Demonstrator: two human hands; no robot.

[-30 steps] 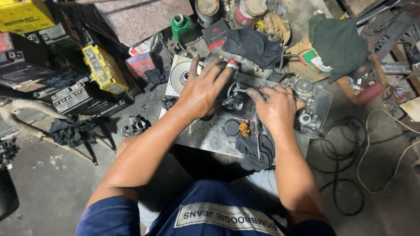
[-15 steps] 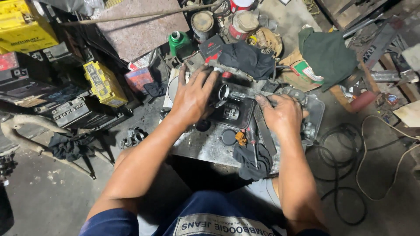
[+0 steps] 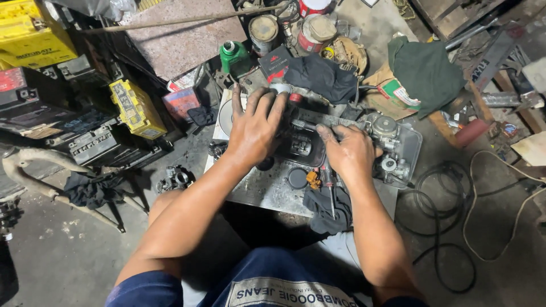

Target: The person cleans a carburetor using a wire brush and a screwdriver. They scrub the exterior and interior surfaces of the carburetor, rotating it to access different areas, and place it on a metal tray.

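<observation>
Both hands are sitting further up the metal surface (image 3: 267,190) than half a second ago. Left hand (image 3: 256,128) is lying spread, fingers wide, pressing on the dark engine part (image 3: 301,149) at the middle of the surface. Right hand (image 3: 348,152) is curling loosely beside it, fingertips touching a small threaded metal piece (image 3: 300,124); whether it is gripping is unclear. Keeping that part pinned flat probably helps the piece seat straight. A carburetor (image 3: 389,145) is resting just right.

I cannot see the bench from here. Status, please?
Left hand flat on dark engine part. Right hand gripping beside it. Screwdriver, rag close by.
</observation>
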